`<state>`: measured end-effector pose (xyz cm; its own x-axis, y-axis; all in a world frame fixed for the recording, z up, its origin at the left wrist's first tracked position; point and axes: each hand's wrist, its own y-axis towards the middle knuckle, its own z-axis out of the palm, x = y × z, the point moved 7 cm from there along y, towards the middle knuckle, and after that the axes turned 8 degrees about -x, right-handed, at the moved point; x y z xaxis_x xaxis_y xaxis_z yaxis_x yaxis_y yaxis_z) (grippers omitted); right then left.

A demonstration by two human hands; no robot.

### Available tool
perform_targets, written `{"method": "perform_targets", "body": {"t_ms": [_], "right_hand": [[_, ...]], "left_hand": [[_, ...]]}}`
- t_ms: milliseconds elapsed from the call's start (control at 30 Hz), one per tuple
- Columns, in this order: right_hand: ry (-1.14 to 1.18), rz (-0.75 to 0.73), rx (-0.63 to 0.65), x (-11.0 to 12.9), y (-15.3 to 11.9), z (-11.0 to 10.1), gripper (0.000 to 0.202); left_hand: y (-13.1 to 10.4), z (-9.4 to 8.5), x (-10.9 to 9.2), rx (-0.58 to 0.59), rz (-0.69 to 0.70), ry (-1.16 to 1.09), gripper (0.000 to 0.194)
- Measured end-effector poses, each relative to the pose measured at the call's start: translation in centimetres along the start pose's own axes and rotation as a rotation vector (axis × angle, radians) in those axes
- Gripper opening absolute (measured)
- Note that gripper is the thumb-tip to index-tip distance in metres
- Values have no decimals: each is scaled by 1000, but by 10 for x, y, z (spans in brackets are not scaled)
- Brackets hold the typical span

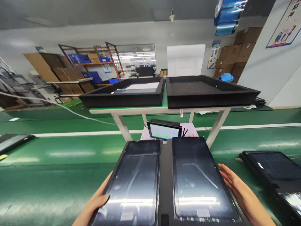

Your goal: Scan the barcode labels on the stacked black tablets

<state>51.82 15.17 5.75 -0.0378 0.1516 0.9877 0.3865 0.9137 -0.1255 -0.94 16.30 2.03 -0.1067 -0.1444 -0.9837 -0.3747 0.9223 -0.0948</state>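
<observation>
2 dark glass panels lie side by side in a black carrier tray (166, 175) that the person holds out in front, above the green floor (54, 175). The left panel (136, 182) and the right panel (197, 179) are flat, with a narrow black strip between them. The left hand (97, 201) grips the left edge of the tray, thumb on top near the panel corner, fingers hidden beneath. The right hand (235, 185) is open and flat, its fingers stretched along the right edge of the tray; I cannot tell if it presses or only touches. The panels look stiff, smooth and shiny, so I judge them slippery and easy to crack; the tray rims seem the safe place to hold, not the glass. Ahead stands a bench (162, 110) with 2 big black trays on it, and a small screen (164, 130) below.
</observation>
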Motion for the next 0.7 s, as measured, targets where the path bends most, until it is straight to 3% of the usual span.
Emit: {"method": "perform_targets", "body": {"t_ms": [100,233,533,700], "right_hand": [[-184,-36,156,21,-21,26,94],[-171,-51,137,26,-29,32,93],[-268,49,57,23,-67,8,86],[-382,55,42,16,-69,-5,80]], "left_hand": [[-15,26,-31,131,-142,-254,93],[-29,34,-49,163,-216,-272,95],[-64,25,-44,259,-165,-300,92],[-71,22,-44,325,-69,-324,91]]}}
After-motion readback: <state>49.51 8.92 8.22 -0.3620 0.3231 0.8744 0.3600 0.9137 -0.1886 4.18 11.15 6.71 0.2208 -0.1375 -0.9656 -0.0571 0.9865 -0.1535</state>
